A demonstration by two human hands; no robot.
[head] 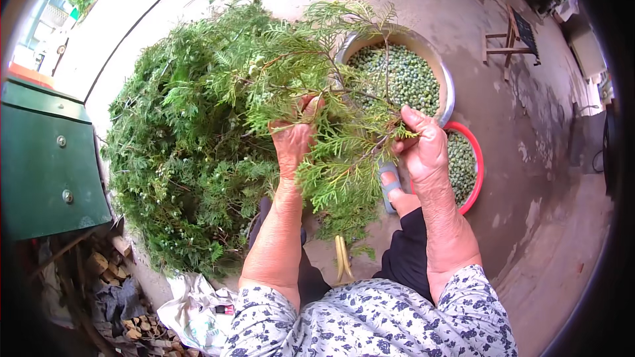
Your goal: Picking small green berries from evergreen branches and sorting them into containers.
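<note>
A leafy arborvitae branch [347, 91] is stretched between my two hands, its flat green sprays fanning out in front of me. My right hand [424, 146] pinches its woody stem between thumb and fingers. Among the sprays on the other side, my left hand [296, 136] has its fingers closed on the branch; foliage partly covers the fingertips. A few pale green cones [255, 67] show on the twigs beyond my left hand. Behind the branch stands a wide metal basin [449, 87] full of small green cones [402, 72]. A red-rimmed basin [479, 168] beside it holds more.
A large heap of cut arborvitae branches [193, 139] lies to the left. Two yellowish handles [342, 258] rest between my feet. Chopped firewood [106, 267] and a white sack [198, 307] are at lower left, below a green metal panel [49, 158]. A folding wooden stool [513, 42] stands far right.
</note>
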